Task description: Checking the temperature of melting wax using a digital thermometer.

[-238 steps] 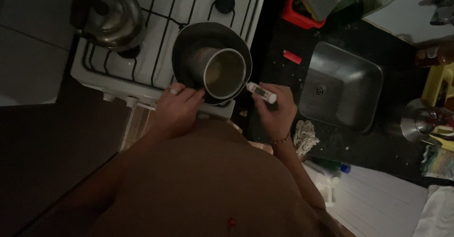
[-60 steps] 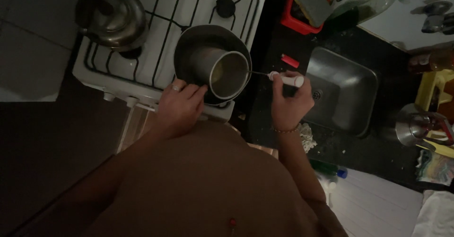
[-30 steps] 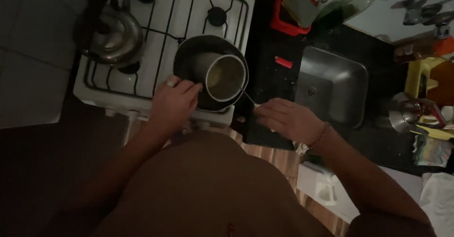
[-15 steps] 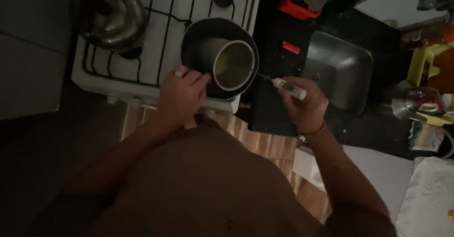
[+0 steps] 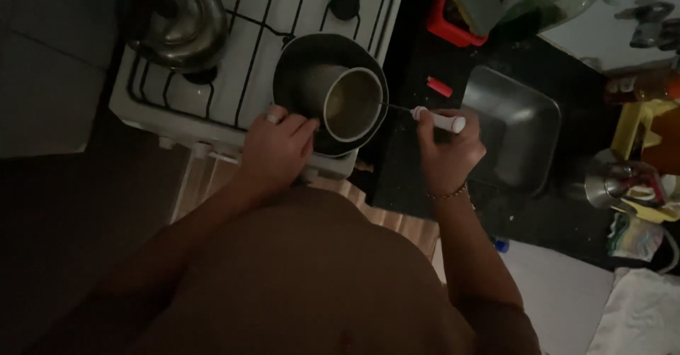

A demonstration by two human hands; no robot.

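A steel cup (image 5: 345,102) with pale liquid stands tilted inside a dark pan (image 5: 304,54) on the white gas stove (image 5: 241,58). My left hand (image 5: 273,150) grips the cup's near side, a ring on one finger. My right hand (image 5: 446,153) holds a white hand-held frother (image 5: 439,119) by its handle. The frother's thin wire shaft reaches left into the cup's liquid.
A steel kettle (image 5: 173,22) sits on the stove's back-left burner. Right of the stove is a dark counter with a small red lighter (image 5: 439,86), a steel sink (image 5: 513,128), a red box (image 5: 453,12) and cluttered items (image 5: 637,178) at far right.
My right hand has brought the frother from beside the cup to its rim, and the shaft now dips into the liquid. My left hand has stayed on the cup.
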